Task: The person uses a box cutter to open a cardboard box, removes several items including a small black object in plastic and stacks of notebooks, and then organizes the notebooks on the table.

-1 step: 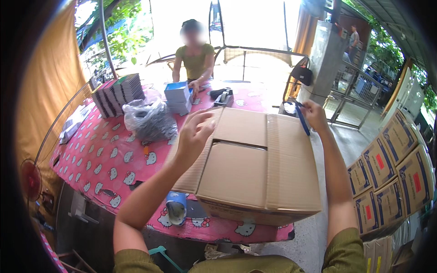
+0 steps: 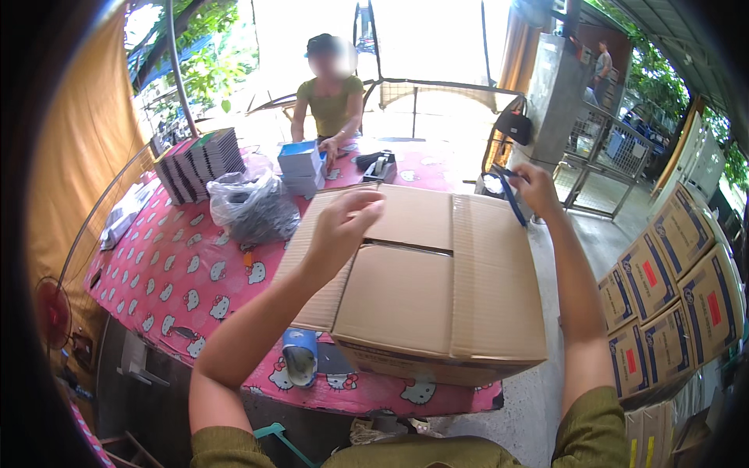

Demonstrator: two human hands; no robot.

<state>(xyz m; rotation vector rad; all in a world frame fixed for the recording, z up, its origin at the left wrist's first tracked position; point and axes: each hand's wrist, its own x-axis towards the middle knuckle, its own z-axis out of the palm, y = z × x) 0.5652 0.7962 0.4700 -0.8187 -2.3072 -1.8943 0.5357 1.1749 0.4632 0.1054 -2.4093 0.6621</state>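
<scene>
A large brown cardboard box (image 2: 398,292) stands on the pink table in front of me, its top flaps folded in with a dark gap between them. My left hand (image 2: 343,228) hovers over the box's left flap, fingers loosely curled, with nothing visible in it. Beyond the far right corner of the box, my right hand (image 2: 537,189) is closed on a narrow, dark blue strip-like thing (image 2: 515,204), whose kind I cannot make out. A blue cylindrical container (image 2: 299,355), lying on its side, is beside the box's near left corner.
A clear plastic bag (image 2: 253,207) with dark contents and stacked books (image 2: 199,165) stand on the patterned tablecloth (image 2: 168,292). Across the table a person (image 2: 331,105) handles blue-and-white boxes (image 2: 302,164) near a tape dispenser (image 2: 380,168). Stacked cartons (image 2: 675,285) stand at right.
My left hand's fingers have drawn closer together and shifted slightly right over the box. My right hand has tilted the blue thing a little. The whole view has shifted slightly.
</scene>
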